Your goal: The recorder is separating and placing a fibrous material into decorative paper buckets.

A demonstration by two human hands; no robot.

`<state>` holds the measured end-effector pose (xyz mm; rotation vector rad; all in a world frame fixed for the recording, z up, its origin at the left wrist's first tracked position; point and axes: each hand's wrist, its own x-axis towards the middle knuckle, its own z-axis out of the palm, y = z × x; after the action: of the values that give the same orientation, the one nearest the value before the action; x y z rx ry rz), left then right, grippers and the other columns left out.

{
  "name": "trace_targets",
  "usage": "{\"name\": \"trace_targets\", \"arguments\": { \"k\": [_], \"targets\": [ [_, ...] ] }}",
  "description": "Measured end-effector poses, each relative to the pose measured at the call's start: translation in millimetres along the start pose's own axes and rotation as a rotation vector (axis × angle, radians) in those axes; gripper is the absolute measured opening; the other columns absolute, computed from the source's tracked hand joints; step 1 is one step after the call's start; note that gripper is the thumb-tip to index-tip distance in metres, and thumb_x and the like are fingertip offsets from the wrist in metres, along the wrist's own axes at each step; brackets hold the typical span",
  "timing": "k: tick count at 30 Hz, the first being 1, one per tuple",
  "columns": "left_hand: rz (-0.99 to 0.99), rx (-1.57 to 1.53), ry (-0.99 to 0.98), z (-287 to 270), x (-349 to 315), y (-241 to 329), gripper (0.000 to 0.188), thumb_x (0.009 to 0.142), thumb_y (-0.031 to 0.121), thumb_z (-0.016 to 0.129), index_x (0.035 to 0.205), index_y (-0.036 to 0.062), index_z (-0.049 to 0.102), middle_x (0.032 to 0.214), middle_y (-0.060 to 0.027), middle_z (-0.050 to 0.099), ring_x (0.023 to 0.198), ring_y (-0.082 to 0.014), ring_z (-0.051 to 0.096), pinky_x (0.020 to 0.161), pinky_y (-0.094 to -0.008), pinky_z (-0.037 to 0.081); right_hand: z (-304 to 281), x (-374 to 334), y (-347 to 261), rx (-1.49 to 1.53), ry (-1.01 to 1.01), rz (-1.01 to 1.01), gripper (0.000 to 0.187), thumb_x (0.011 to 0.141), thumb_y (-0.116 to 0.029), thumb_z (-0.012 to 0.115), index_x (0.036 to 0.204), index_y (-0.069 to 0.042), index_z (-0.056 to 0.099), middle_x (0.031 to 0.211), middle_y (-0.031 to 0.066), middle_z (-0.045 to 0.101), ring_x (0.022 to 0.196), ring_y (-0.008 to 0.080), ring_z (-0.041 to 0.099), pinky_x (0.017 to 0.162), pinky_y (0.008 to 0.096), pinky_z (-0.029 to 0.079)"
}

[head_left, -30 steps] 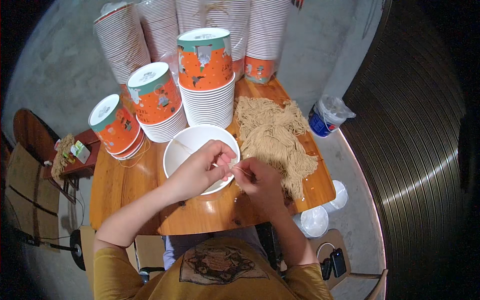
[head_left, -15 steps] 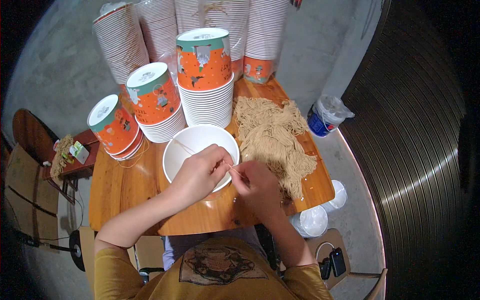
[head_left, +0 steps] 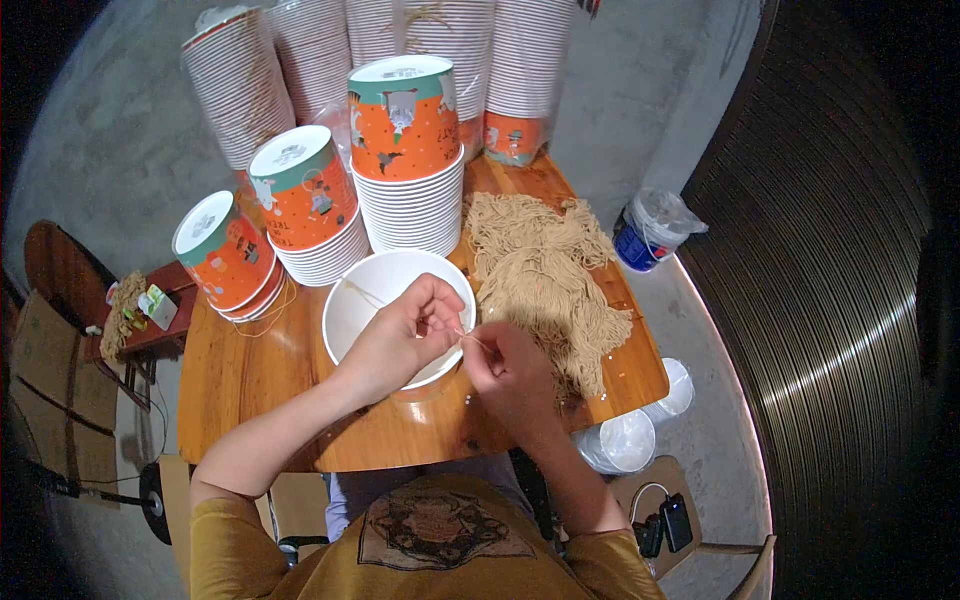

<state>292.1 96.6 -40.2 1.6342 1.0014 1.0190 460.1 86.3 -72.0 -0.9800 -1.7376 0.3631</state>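
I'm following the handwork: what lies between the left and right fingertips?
In the head view, a thin pale strand crosses the small gap between the left hand and right hand, with the white-lined tub behind it.

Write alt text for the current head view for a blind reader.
A person's left hand and right hand meet at a thin strand near the right rim of an open white bucket on a wooden table. Tan yarn is heaped to the right; stacks of upturned orange buckets stand behind.
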Motion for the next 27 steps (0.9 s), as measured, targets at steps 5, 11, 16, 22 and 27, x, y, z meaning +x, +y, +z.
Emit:
{"name": "trace_targets", "arguments": {
  "k": [5,11,16,22,27],
  "targets": [
    [-0.012,0.070,-0.045,0.6,-1.0,8.7,0.032,0.089,0.002,0.061,0.116,0.0056,0.044,0.087,0.0003,0.055,0.084,-0.0067,0.053,0.083,-0.0222,0.042,-1.9,-0.9,-0.1,0.188,-0.060,0.309,0.008,0.084,-0.009,0.065,0.088,-0.003,0.062,0.068,0.0002,0.057,0.061,0.0073,0.052,0.055,0.0237,0.042],
    [0.020,0.121,0.008,4.0,-2.3,12.8,0.033,0.089,0.003,0.061,0.117,0.0031,0.044,0.082,-0.0011,0.058,0.078,-0.0085,0.054,0.074,-0.0236,0.045,-5.4,0.3,1.6,0.307,-0.107,0.464,0.010,0.086,-0.011,0.064,0.089,-0.003,0.060,0.069,-0.0042,0.052,0.064,0.0041,0.046,0.058,0.0218,0.038],
    [0.040,0.195,0.023,4.1,-4.2,13.6,0.036,0.089,0.007,0.063,0.120,0.0036,0.043,0.080,-0.0032,0.060,0.076,-0.0104,0.058,0.072,-0.0259,0.047,-4.1,-0.4,2.2,0.332,-0.093,0.415,0.009,0.087,-0.011,0.063,0.089,-0.003,0.060,0.070,-0.0062,0.050,0.063,0.0023,0.043,0.056,0.0205,0.036],
    [0.048,0.282,0.022,5.6,-4.3,17.9,0.039,0.089,0.007,0.064,0.120,0.0036,0.042,0.082,-0.0030,0.060,0.080,-0.0098,0.059,0.075,-0.0252,0.047,-4.4,1.3,3.1,0.348,-0.079,0.388,0.008,0.088,-0.010,0.063,0.089,-0.004,0.060,0.068,-0.0067,0.050,0.061,0.0021,0.042,0.055,0.0201,0.035],
    [0.072,0.199,0.041,2.6,-2.6,11.3,0.035,0.089,0.006,0.063,0.117,0.0034,0.044,0.080,-0.0046,0.061,0.077,-0.0120,0.060,0.073,-0.0271,0.048,0.6,-3.7,6.9,0.304,-0.021,0.273,0.006,0.086,-0.008,0.065,0.090,-0.005,0.062,0.067,-0.0049,0.052,0.058,0.0032,0.044,0.051,0.0212,0.035]
  ]
}}
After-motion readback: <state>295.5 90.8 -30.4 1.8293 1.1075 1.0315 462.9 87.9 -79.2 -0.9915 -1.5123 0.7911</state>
